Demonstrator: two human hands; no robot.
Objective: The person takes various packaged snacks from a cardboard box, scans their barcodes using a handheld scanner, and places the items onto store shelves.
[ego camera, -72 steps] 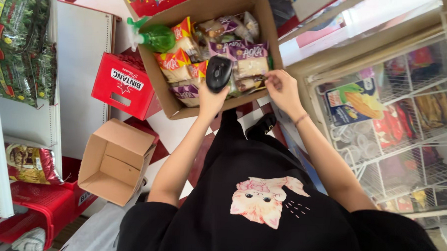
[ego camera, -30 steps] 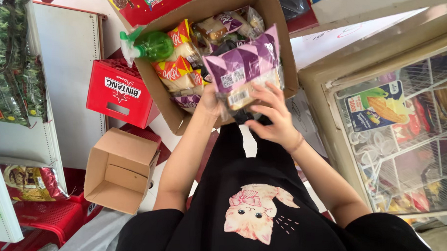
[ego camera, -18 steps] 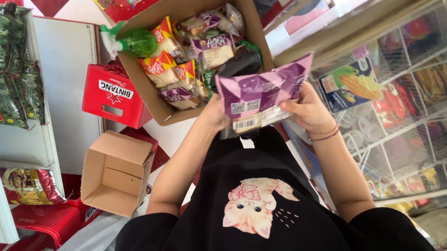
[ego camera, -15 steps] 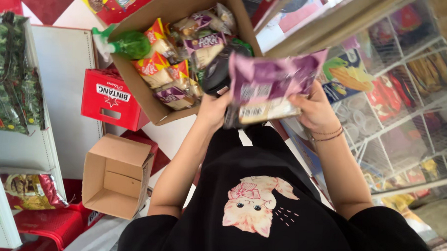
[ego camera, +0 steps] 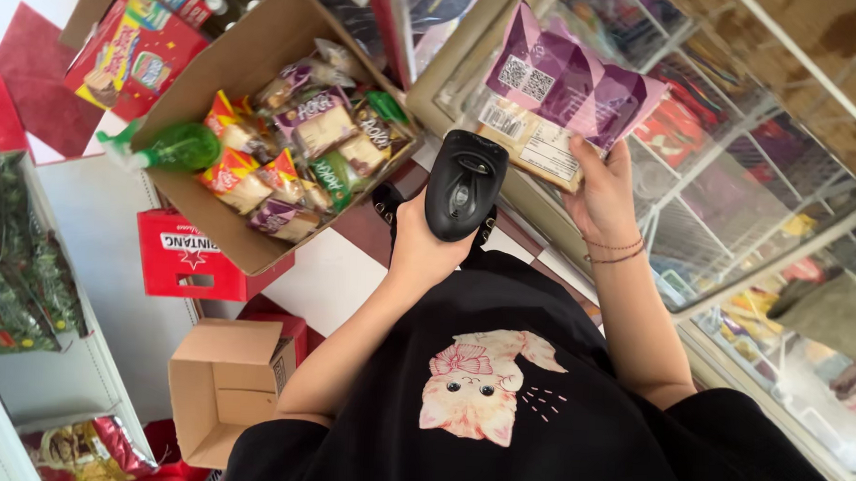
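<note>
Shop floor of red and white checked tiles (ego camera: 327,280), seen from above, with a glass-fronted display cabinet (ego camera: 732,213) of wire shelves along the right side. A large open cardboard carton (ego camera: 264,45) sits left of centre, packed with purple, orange and green snack packets (ego camera: 307,160) and one green spray bottle (ego camera: 170,148) lying at its left edge. Below it stands a red crate (ego camera: 195,256) with white lettering, and lower still a small empty cardboard box (ego camera: 224,385). A red printed box (ego camera: 131,45) lies at top left.

Right hand (ego camera: 605,195) is closed around a purple packet (ego camera: 566,94), raised over the cabinet glass; the packet shows geometric purple facets, a pale lower half and white label patches with black codes. Left hand (ego camera: 428,250) is wrapped around a black handheld scanner (ego camera: 463,185), just beside the packet, not touching it.
</note>
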